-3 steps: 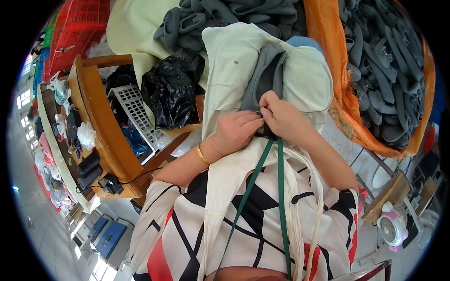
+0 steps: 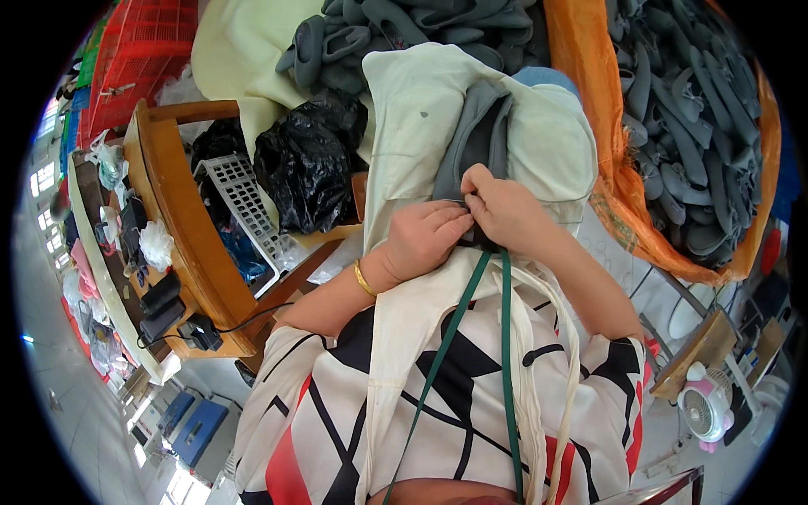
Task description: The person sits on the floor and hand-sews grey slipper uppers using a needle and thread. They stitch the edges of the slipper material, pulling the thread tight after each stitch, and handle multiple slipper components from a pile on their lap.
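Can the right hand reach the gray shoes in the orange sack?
Probably yes: the orange sack is open on that side, its gray shoes uncovered, though the right hand is busy at another shoe.

Head-worn fisheye, downward onto left hand (image 2: 427, 238) and right hand (image 2: 507, 212)

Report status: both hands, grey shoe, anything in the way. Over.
Left hand and right hand together at grey shoe, exact grip hidden. Shoe on pale cloth, opening up. Hands cover its near end; no other obstruction visible.
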`<state>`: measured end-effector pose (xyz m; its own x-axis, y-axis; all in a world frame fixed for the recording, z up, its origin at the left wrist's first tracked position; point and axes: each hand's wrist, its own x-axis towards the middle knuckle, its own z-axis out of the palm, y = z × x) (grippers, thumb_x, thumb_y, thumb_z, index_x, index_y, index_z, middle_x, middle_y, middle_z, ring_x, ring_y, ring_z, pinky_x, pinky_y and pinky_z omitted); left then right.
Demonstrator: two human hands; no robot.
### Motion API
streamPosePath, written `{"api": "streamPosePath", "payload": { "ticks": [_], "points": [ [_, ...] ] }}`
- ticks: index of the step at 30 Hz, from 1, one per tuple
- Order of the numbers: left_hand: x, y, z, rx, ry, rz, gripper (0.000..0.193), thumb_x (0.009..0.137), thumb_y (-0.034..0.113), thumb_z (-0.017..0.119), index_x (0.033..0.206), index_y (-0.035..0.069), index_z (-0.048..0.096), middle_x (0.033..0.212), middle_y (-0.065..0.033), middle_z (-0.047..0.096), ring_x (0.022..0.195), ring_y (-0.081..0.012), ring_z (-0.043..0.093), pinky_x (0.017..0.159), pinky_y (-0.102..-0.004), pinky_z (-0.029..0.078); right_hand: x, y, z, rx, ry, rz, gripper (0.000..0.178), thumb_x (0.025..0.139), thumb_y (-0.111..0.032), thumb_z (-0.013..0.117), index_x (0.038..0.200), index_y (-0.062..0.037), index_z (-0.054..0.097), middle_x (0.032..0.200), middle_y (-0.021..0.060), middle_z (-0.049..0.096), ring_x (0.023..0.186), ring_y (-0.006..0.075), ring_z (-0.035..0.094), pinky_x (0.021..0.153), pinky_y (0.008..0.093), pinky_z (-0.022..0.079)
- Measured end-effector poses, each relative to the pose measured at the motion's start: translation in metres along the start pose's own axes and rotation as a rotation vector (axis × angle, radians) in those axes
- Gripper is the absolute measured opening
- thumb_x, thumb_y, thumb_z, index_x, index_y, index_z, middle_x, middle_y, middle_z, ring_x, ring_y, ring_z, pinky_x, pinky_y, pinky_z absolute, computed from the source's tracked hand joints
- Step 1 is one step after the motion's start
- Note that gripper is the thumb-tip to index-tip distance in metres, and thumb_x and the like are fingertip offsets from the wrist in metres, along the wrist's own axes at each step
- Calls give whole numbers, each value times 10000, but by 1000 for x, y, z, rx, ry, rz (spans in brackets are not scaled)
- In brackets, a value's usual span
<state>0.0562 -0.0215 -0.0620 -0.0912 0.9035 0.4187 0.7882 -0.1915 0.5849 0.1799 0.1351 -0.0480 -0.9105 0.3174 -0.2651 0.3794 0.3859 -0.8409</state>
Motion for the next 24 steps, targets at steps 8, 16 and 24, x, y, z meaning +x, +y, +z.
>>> {"api": "streamPosePath", "payload": {
  "ticks": [8,16,24],
  "points": [
    [4,5,-9,138,13,95,359,640,21,705,994,74,722,981,-48,669,833,-240,640,700,-337,538,15,-16,-19,-232,-48,-200,66,860,-163,652,862,-98,640,815,111,540,746,337,640,652,455,505],
    [2,-2,-4,-17,25,-102,380,594,9,721,955,129,708,902,-40,631,791,-263,601,712,-395,462,38,-4,-21,694,100,152,217,1010,-243,573,897,-58,571,842,54,683,596,155,638,508,297,483],
    [8,-5,-9,-62,-65,-164,284,690,27,780,952,89,693,889,-81,641,813,-296,605,737,-394,479,6,0,-207,970,472,-163,146,969,-155,577,845,-80,559,722,24,556,681,124,601,757,319,565]
  ]
}}
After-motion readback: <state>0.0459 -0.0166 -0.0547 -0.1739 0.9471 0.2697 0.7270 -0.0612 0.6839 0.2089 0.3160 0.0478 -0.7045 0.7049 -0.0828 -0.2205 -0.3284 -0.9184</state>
